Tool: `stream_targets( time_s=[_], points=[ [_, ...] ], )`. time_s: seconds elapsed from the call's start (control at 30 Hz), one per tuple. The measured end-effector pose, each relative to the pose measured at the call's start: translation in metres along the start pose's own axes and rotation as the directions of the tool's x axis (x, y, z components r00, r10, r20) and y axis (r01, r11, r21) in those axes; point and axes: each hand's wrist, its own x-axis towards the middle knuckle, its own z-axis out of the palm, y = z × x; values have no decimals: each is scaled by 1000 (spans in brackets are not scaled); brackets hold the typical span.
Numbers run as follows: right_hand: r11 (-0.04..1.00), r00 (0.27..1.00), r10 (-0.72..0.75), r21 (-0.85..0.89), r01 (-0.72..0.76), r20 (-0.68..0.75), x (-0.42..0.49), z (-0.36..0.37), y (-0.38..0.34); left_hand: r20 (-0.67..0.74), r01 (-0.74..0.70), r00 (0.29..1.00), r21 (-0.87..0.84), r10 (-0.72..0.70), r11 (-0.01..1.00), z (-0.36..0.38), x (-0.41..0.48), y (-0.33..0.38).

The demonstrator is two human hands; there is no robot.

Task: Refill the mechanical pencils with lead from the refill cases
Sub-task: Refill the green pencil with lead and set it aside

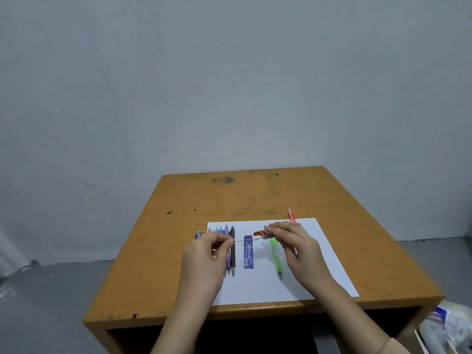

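Left hand [208, 251] fingertips are pinched on a thin lead [240, 241], which runs to a red-capped refill case [263, 234] gripped by the right hand [293, 244]. Below it, on white paper [255, 284], a blue case [248, 254] marked "0.5 PENCIL LEAD" is laid, with a green pencil [275, 256] just to its right.

A scuffed orange-brown desk [255, 195] stands against a plain grey wall [229, 72] on grey floor [51, 302].
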Motion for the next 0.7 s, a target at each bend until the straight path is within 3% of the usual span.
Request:
stream_targets(
  time_s=[0.13,0.3,0.7],
  points=[
    [1000,1000,5,2,-5,-6,1,-1,0,53,-159,987,162,152,974,-1,6,-8],
    [1000,1000,22,-7,-22,-9,2,-2,0,103,-256,967,309,235,916,-2,15,-16],
    [981,982,183,69,-180,-41,8,-3,-14,13,-230,973,196,232,953,9,11,-60]
  ],
)
